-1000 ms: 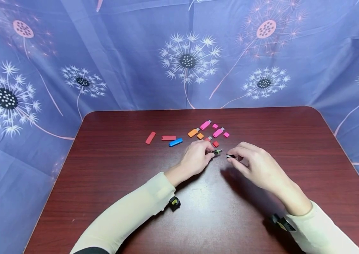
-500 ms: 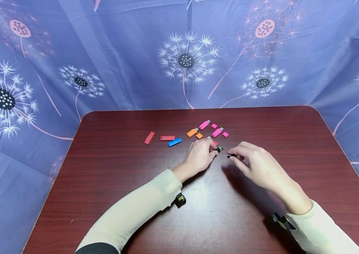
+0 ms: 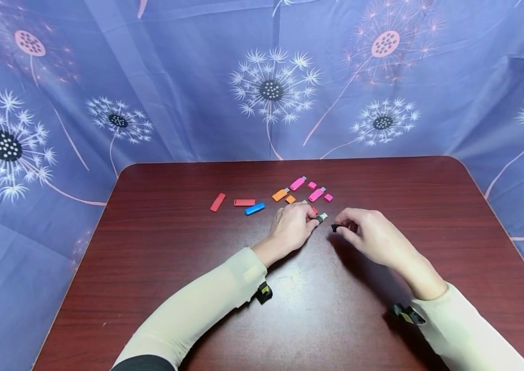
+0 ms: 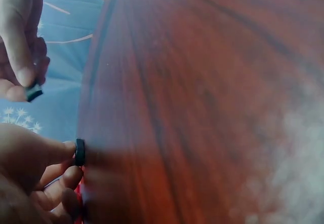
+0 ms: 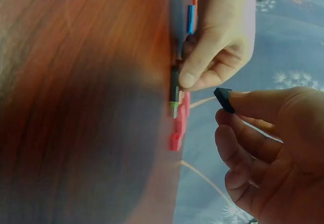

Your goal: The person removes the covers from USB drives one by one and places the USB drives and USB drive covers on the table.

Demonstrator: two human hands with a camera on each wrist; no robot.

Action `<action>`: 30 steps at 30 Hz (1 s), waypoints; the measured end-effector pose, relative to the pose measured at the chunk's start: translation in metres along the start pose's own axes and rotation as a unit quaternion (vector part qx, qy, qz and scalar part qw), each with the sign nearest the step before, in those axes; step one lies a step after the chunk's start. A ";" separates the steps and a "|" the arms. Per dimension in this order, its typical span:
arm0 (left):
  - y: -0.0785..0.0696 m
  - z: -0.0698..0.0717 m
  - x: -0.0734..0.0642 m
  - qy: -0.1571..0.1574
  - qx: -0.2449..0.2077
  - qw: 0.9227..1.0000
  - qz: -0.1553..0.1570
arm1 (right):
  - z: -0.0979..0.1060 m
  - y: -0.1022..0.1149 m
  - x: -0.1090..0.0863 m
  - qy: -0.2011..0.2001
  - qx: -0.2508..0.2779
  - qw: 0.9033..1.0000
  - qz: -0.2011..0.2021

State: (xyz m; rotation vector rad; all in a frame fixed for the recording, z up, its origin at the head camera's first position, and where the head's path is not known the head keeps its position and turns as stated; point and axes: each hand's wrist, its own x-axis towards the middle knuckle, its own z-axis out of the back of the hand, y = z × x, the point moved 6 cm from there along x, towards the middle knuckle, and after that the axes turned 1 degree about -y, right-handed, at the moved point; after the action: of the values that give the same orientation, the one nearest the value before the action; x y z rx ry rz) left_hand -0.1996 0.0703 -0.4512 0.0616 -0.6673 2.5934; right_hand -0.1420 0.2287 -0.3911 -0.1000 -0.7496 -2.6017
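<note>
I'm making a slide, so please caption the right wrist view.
Left hand holds an uncapped black USB stick; right hand pinches a small black cap.

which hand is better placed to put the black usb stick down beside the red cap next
Probably the left hand: it pinches the black USB stick, close to the red cap in the head view. The right hand pinches the small black cap, farther from the red one.
</note>
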 end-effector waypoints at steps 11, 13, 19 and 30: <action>-0.001 0.005 -0.003 -0.011 0.001 1.000 -0.003 | -0.020 -0.020 0.014 0.030 0.020 0.999 -0.040; -0.002 0.009 -0.005 -0.015 -0.002 1.000 -0.006 | -0.021 -0.022 0.016 0.032 0.019 0.998 -0.045; -0.002 0.023 -0.013 -0.036 -0.013 0.999 -0.022 | -0.025 -0.025 0.021 0.037 0.020 0.998 -0.044; 0.005 0.054 -0.040 -0.051 -0.036 0.998 -0.013 | -0.026 -0.030 0.024 0.045 0.009 0.997 -0.059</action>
State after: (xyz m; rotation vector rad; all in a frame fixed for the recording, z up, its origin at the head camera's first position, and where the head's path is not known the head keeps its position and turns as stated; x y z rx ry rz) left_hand -0.1695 0.0245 -0.4115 0.1799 -0.7904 2.5517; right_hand -0.1757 0.2287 -0.4240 0.0697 -0.7674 -2.6896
